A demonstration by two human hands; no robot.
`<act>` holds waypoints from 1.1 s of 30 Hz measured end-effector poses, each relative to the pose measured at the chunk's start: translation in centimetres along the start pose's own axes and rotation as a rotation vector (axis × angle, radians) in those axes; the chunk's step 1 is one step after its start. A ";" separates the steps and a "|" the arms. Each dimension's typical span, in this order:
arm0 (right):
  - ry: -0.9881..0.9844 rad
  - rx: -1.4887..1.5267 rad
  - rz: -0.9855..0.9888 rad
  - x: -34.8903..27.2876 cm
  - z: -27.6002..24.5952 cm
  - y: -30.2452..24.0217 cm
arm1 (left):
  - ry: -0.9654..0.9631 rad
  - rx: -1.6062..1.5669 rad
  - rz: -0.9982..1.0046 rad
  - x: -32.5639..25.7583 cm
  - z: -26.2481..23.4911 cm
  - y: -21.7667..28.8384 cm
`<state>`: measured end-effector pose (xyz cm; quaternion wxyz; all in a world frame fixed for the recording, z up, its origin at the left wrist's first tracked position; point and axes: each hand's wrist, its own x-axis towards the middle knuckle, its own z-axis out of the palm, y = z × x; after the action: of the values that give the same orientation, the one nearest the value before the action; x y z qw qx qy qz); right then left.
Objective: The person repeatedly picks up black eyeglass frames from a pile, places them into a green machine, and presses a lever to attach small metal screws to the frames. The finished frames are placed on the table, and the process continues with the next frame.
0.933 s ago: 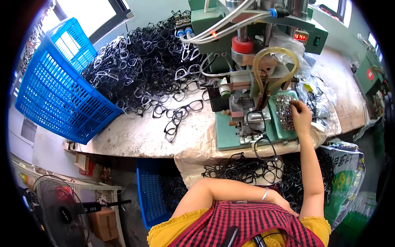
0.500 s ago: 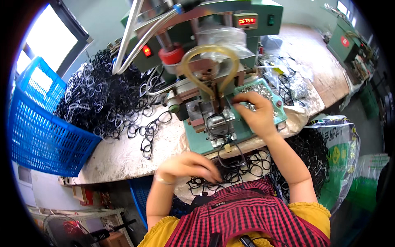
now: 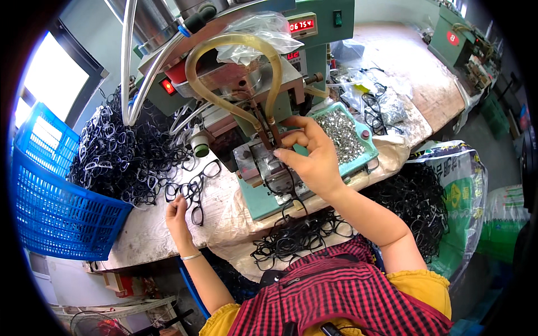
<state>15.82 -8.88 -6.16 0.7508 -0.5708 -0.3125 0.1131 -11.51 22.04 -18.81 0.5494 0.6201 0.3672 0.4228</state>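
Note:
My left hand [image 3: 178,219] is closed at the edge of the bench, its fingertips pinching the rim of a black glasses frame [image 3: 194,191] in a small loose group. My right hand [image 3: 314,159] reaches to the machine, with its fingers curled and its thumb tip beside the two brown metal prongs [image 3: 268,133]. Whatever its fingertips hold is too small or hidden to make out. Below the prongs, a dark glasses frame [image 3: 278,187] sits at the metal fixture [image 3: 259,162]. Right of my hand lies a green tray [image 3: 367,152] with many small metal parts [image 3: 339,131].
A large heap of black frames [image 3: 120,148] stands behind the blue basket [image 3: 67,207] at left. More frames [image 3: 297,235] lie before my apron. A printed sack [image 3: 459,207] and a frame pile [image 3: 417,196] are at right. A bent hose [image 3: 232,42] arches over the fixture.
My left hand has moved left from the near frames to the loose group on the bench. My right hand has shifted from the tray's edge to the prongs. The view has turned somewhat.

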 end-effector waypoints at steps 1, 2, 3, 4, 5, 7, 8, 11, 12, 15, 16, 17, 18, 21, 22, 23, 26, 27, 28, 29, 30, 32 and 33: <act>-0.004 0.067 0.065 0.0 0.1 -0.1 | -0.008 -0.123 0.028 -1.2 1.8 3.1; 0.012 0.083 0.067 -0.4 0.4 -0.5 | -0.019 -0.247 0.057 -2.9 3.9 6.7; 0.021 0.100 0.069 -1.0 0.9 -1.1 | -0.038 -0.222 0.229 -3.9 5.0 8.8; 0.034 0.113 0.080 -1.5 1.1 -1.4 | -0.061 -0.195 0.391 -5.0 6.3 10.3; -0.001 0.056 0.036 -1.8 0.6 -1.5 | -0.049 -0.083 0.525 -6.7 8.8 12.6; -0.064 -0.080 -0.010 -1.5 -0.4 -1.6 | -0.294 -0.045 0.874 -10.1 13.0 15.8; -0.092 -0.145 -0.040 -1.2 -1.0 -1.8 | -0.442 0.283 1.060 -10.8 14.2 16.9; -0.010 -0.868 -0.328 1.3 -5.1 2.2 | -0.729 0.351 1.415 -12.5 18.8 19.2; 0.059 -1.090 -0.240 1.1 -7.0 4.6 | -0.786 0.328 1.388 -12.9 19.7 18.8; 0.126 -1.235 -0.148 0.5 -11.0 7.6 | -0.822 0.269 1.406 -12.8 21.3 18.2; 0.135 -1.195 -0.154 0.3 -11.9 8.5 | -0.842 0.285 1.386 -12.9 21.4 18.2; 0.166 -1.162 -0.232 0.7 -12.2 8.7 | -0.860 0.304 1.378 -12.9 21.5 18.5; 0.188 -1.146 -0.241 0.5 -12.3 9.0 | -0.863 0.298 1.365 -12.9 21.5 18.6; 0.202 -1.124 -0.318 0.0 -11.4 8.7 | -0.859 0.289 1.351 -13.1 21.6 18.7; 0.108 -1.133 -0.370 0.4 -11.0 8.4 | -0.860 0.302 1.354 -13.1 21.6 18.8; 0.013 -1.135 -0.414 0.6 -10.6 8.3 | -0.868 0.321 1.351 -13.0 21.4 18.9; -0.152 -1.250 -0.406 1.8 -9.9 8.4 | -0.864 0.334 1.342 -13.4 21.2 18.3; -0.096 -1.310 -0.418 2.3 -10.0 8.7 | -0.854 0.331 1.342 -13.5 21.1 18.2; -0.039 -1.368 -0.431 2.6 -10.0 8.8 | -0.813 0.358 1.329 -13.7 20.6 18.3; 0.000 -1.372 -0.388 2.7 -9.9 8.1 | -0.762 0.387 1.314 -13.9 19.7 18.3; 0.013 -1.334 -0.410 2.6 -10.5 8.3 | -0.724 0.413 1.296 -14.2 18.7 18.1; 0.035 -1.251 -0.445 2.2 -11.7 8.8 | -0.444 0.346 1.241 -13.6 14.7 14.5; 0.093 -1.181 -0.416 1.8 -11.9 8.8 | -0.244 0.415 1.176 -13.1 12.6 14.6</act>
<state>26.05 -14.44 -15.56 0.3277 -0.8210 -0.3938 -0.2519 -4.85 3.45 -6.40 0.1314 0.8554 -0.0256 0.5003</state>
